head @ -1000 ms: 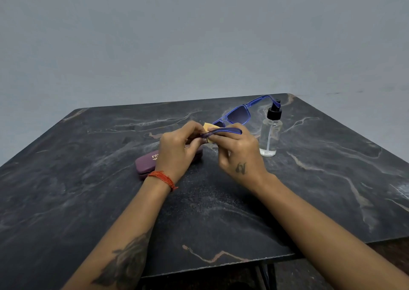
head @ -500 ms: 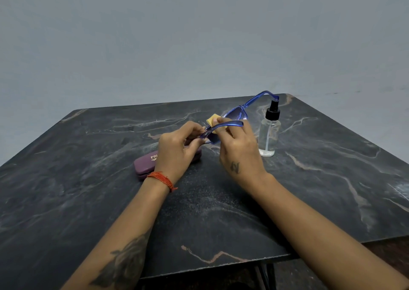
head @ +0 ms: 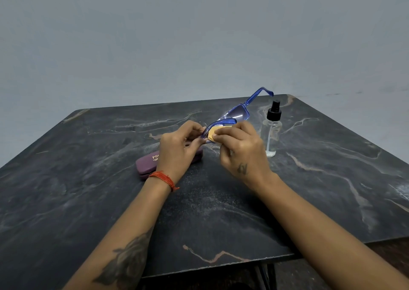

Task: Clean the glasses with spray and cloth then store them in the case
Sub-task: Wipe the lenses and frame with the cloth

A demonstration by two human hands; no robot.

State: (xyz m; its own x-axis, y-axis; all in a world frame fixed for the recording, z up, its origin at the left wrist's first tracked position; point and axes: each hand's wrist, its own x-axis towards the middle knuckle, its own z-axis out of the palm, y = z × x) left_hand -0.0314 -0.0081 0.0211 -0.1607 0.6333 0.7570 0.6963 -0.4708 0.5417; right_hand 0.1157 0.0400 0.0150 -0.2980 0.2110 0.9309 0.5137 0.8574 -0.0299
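Since the earlier frames the glasses (head: 238, 114) have tipped up, so that the far temple now points higher past the rear worktop (head: 88, 201) edge, and the cloth (head: 214, 132), which stood up behind the near temple a moment ago, now lies lower under the right thumb. From the head view, both hands work above the middle of the dark marbled worktop. Left hand (head: 177, 148): its grip is narrow, fingers curled and pinching the near end of the blue frame where the near temple bends back. Right hand (head: 241, 150): its grip holds the small tan cloth, thumb and fingers pressing it against the frame just below the near temple; whether the cloth touches a lens I cannot tell. The glasses are off the worktop, carried between the two hands, temples unfolded, the tinted lens slanting up and away to the right. The case (head: 146, 164), maroon with gold lettering, lies shut on the worktop under and behind the left hand, partly hidden by it. The spray (head: 272, 132), a clear bottle with a black pump top, stands upright just right of the right hand, apart from it. An orange thread band (head: 164, 179) circles the left wrist.
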